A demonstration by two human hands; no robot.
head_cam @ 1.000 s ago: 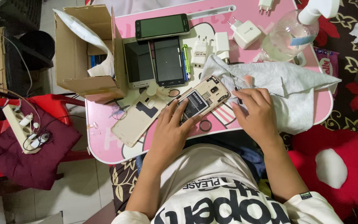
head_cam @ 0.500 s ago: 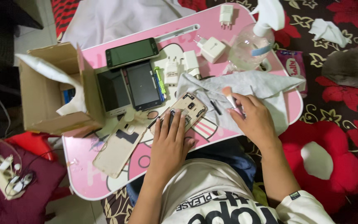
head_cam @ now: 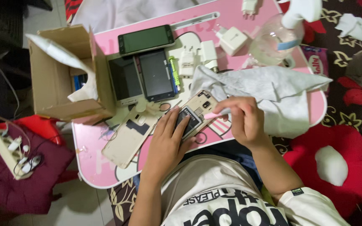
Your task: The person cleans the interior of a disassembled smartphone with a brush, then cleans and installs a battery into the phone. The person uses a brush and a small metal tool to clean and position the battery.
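Head view looks straight down on a gold-backed smartphone with its rear cover off, lying face down near the middle of the pink bench, its dark battery exposed. Spread flat, the left hand presses on the near half of the phone and pins it to the bench, fingers pointing toward the far side. Curled from the right, the right hand pinches a small pink tool between thumb and fingertips, its tip touching the phone's right edge. Just left of the phone lies a beige rear cover panel, flat on the bench.

At the far left stands an open brown cardboard box, tipped on its side, with white crumpled paper spilling from its mouth and something blue just visible inside. On the far right a clear round plastic bottle with a white spray head lies on its side; whether it holds liquid cannot be told.

Behind the phone lie three dark handsets, several white plug chargers, and a grey cloth spread under the right hand.
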